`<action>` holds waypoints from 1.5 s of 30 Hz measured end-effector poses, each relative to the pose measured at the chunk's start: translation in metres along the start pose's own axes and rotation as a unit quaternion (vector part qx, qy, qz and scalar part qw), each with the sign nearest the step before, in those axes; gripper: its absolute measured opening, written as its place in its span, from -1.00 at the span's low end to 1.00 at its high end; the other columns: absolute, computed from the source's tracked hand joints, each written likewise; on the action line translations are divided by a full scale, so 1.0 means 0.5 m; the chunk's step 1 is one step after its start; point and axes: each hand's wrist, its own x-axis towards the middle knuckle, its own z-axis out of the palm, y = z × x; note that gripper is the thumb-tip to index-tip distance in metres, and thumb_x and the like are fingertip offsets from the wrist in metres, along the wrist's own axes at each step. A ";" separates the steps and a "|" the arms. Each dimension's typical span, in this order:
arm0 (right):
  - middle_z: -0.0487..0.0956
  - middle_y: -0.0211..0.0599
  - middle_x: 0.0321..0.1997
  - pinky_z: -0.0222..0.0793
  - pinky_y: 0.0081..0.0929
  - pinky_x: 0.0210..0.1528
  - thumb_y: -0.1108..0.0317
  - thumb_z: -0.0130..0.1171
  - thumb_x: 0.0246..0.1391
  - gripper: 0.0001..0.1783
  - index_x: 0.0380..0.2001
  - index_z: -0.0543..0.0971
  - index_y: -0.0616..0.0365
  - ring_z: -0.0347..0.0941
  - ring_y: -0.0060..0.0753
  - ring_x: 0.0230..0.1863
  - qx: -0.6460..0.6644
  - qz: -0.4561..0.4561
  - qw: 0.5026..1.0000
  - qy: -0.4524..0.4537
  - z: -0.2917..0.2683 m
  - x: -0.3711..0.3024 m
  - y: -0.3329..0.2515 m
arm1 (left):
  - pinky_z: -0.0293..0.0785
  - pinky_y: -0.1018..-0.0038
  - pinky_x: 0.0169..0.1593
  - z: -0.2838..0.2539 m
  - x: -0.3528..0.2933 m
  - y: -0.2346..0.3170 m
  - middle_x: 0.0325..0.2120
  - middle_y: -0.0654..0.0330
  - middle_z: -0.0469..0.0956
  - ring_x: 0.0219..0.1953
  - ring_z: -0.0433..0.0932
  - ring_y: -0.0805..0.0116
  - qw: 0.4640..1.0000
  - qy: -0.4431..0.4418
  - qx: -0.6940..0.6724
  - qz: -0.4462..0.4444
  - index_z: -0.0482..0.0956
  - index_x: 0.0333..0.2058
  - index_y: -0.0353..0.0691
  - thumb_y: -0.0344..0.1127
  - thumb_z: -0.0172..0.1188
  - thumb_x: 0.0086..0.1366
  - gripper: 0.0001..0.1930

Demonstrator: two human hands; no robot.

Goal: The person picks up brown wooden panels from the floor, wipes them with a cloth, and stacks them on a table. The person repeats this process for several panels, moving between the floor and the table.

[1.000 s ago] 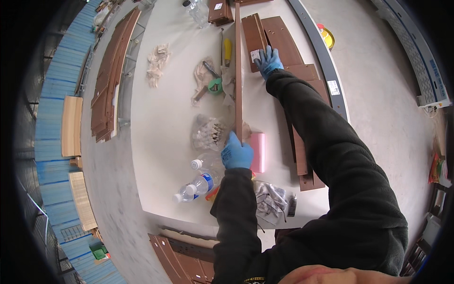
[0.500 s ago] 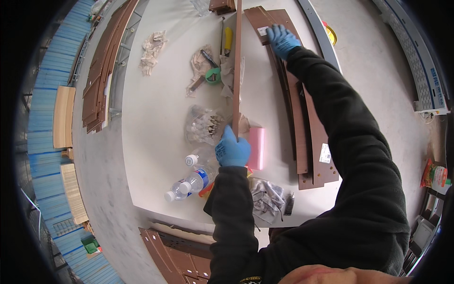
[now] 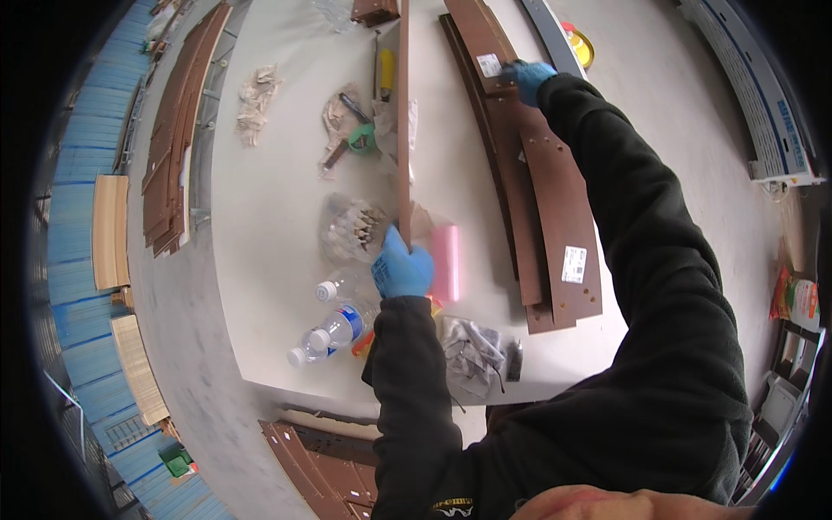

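In a blue glove, my left hand (image 3: pixel 403 267) is closed on the near end of a long brown board (image 3: pixel 404 130) that stands on its edge. My right hand (image 3: pixel 529 81), gloved too, reaches to the right side of the stacked brown panels. Its fingers curl at the edge of a labelled brown panel (image 3: pixel 475 28), partly hidden there. Beneath and nearer me lies another brown panel (image 3: pixel 563 212) with a white label and small holes. A pink roll (image 3: pixel 445 260) lies just right of my left hand.
On the white table (image 3: pixel 295 191) lie a yellow-handled tool (image 3: pixel 386 74), a green tape roll (image 3: pixel 362 137), a bag of metal fittings (image 3: pixel 351 227), plastic bottles (image 3: pixel 334 325) and a crumpled cloth (image 3: pixel 471 351). More brown panels (image 3: pixel 180 130) rest on a rack at left.
The panel under my right hand has shifted relative to those below it, and my right fingers have curled round its edge. My left hand keeps its hold; the whole view has shifted slightly.
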 end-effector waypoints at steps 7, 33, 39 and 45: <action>0.59 0.11 0.24 0.41 -0.18 0.33 -0.53 0.32 -0.07 0.16 0.28 0.47 0.31 0.53 0.11 0.26 0.534 0.188 0.823 0.042 -0.025 -0.093 -0.370 | 0.54 0.01 0.07 0.039 -0.010 0.047 0.13 -0.17 0.56 0.04 0.62 -0.24 0.993 -0.068 0.089 -0.042 0.34 0.28 -0.34 -0.27 0.13 0.26 -0.39; 0.68 -0.24 0.01 0.55 -0.46 0.04 0.37 0.24 0.32 -0.56 0.19 0.54 0.35 0.60 -0.49 -0.02 0.838 0.169 0.519 0.022 -0.082 -0.556 -0.347 | 0.53 0.42 0.10 0.107 -0.067 0.183 -0.01 0.16 0.63 -0.02 0.59 0.37 0.804 -0.070 -0.581 -0.110 0.59 0.07 -0.40 0.02 0.21 0.49 -0.48; 0.51 0.19 0.29 0.37 -0.17 0.37 -0.05 0.39 0.17 -0.11 0.35 0.35 0.37 0.47 0.13 0.30 0.350 0.274 0.859 0.255 -0.019 -0.627 -0.297 | 0.55 0.41 0.08 0.128 -0.100 0.135 0.00 0.17 0.63 -0.02 0.60 0.37 0.800 -0.006 -0.592 -0.099 0.61 0.06 -0.41 -0.01 0.25 0.48 -0.50; 0.68 0.14 0.01 0.55 -0.19 0.10 -0.07 0.40 0.09 -0.23 0.17 0.53 0.34 0.66 0.03 0.02 0.478 0.414 0.774 0.024 0.036 -0.653 -0.263 | 0.45 0.52 -0.13 0.125 -0.119 0.090 -0.39 0.44 0.47 -0.31 0.41 0.58 0.818 0.003 -0.566 -0.098 0.55 -0.38 -0.15 -0.04 0.22 0.51 -0.66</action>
